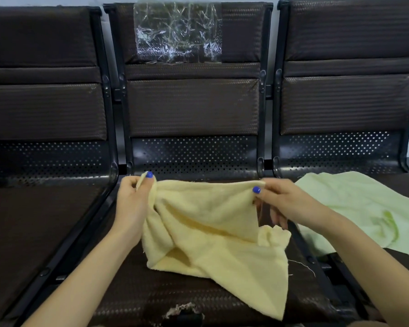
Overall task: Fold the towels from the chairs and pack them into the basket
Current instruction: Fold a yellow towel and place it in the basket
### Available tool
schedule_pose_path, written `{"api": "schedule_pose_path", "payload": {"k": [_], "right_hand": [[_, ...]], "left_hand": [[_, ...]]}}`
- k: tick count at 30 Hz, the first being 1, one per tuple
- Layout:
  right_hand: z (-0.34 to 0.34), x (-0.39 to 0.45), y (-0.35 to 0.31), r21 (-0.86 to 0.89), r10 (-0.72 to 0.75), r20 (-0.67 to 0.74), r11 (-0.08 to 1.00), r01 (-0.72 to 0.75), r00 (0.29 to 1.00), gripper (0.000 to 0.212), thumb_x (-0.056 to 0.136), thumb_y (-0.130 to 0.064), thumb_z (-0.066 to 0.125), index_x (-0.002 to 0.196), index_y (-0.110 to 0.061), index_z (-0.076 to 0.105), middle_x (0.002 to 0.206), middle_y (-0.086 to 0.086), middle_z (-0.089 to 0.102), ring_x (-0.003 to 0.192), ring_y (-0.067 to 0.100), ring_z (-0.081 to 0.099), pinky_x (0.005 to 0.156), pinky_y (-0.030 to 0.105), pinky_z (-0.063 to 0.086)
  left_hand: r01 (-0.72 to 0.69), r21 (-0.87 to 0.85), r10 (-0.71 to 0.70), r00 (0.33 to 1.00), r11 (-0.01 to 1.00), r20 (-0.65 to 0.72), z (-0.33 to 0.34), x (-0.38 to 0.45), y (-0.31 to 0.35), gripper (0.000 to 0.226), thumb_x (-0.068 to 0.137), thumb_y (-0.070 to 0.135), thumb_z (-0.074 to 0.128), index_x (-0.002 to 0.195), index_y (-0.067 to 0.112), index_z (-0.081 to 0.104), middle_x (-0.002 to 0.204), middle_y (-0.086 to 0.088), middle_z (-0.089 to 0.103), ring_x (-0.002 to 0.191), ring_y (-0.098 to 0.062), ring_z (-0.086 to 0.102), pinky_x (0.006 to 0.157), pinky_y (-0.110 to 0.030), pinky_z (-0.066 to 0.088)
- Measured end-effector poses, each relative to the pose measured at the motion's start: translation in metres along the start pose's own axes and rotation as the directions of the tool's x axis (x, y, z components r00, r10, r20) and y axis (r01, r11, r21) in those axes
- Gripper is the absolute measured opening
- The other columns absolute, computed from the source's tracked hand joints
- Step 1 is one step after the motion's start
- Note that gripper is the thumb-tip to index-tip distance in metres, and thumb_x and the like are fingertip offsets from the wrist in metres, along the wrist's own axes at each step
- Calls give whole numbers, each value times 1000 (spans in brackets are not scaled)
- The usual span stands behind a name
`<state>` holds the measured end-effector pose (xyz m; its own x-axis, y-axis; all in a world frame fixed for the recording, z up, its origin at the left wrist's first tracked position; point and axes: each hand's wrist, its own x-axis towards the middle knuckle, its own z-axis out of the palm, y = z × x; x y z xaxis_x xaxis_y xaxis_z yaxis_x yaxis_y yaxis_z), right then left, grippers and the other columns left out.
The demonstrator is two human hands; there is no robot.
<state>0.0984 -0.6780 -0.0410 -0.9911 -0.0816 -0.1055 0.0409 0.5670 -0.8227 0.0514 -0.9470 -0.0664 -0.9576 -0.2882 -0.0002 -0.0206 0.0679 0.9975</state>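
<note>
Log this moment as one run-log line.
left hand: pinches pale yellow terry towel corner | right hand: pinches opposite corner | light green towel: unfolded, right chair seat | basket: not in view

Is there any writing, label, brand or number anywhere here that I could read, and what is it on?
None: no readable text anywhere.
Yellow towel, held by left hand and right hand: plain.
Green towel: plain.
Clear plastic sheet on the middle chair: blank.

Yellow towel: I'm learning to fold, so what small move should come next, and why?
Probably lift and shake it flat: the hands, left and right, pinch the top corners of the yellow towel, but its lower part lies bunched on the seat.
</note>
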Motion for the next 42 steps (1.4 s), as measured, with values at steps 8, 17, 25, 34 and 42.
{"api": "schedule_pose_path", "payload": {"k": [8, 17, 25, 34, 42], "right_hand": [[6, -2, -13, 508, -21, -117, 858, 78, 993, 21, 101, -11, 41, 86, -12, 55, 61, 4, 51, 39, 11, 43, 32, 21, 30], [31, -12, -30, 407, -310, 456, 906, 114, 834, 10, 88, -27, 55, 83, -19, 58, 60, -8, 56, 40, 7, 39, 38, 15, 36], [32, -13, -31, 554, -377, 433, 828, 89, 819, 7, 84, -27, 60, 79, -30, 65, 57, -8, 55, 40, 4, 40, 38, 15, 37], [31, -9, -20, 595, -414, 426, 798, 96, 804, 23, 70, -38, 78, 84, -24, 67, 79, -1, 63, 64, 11, 58, 53, 23, 50], [26, -12, -21, 345, -326, 56, 893, 288, 944, 37, 65, -25, 74, 91, -19, 49, 84, 0, 47, 64, 17, 48, 49, 25, 48]], "left_hand": [[-136, 123, -51, 439, 983, 897, 7, -70, 40, 17, 70, 18, 82, 62, 23, 67, 82, -21, 71, 83, -28, 71, 71, -36, 58], [-107, 53, -1, 431, 993, 902, 19, -55, 32, 40, 53, 52, 86, 65, 15, 75, 69, -14, 66, 64, -20, 58, 58, -25, 45], [173, -6, -53, 338, 985, 940, 27, -57, 23, 45, 38, 52, 91, 58, 16, 73, 62, -2, 69, 56, -10, 65, 53, -21, 51], [233, -36, -34, 290, 972, 956, 27, -63, 25, 23, 54, 39, 81, 62, 18, 75, 70, 1, 72, 62, -9, 66, 59, -21, 54], [208, -223, 61, 586, 952, 808, 36, -67, 16, 72, 63, 19, 74, 128, 28, 46, 72, -11, 72, 81, -19, 70, 79, -24, 54]]}}
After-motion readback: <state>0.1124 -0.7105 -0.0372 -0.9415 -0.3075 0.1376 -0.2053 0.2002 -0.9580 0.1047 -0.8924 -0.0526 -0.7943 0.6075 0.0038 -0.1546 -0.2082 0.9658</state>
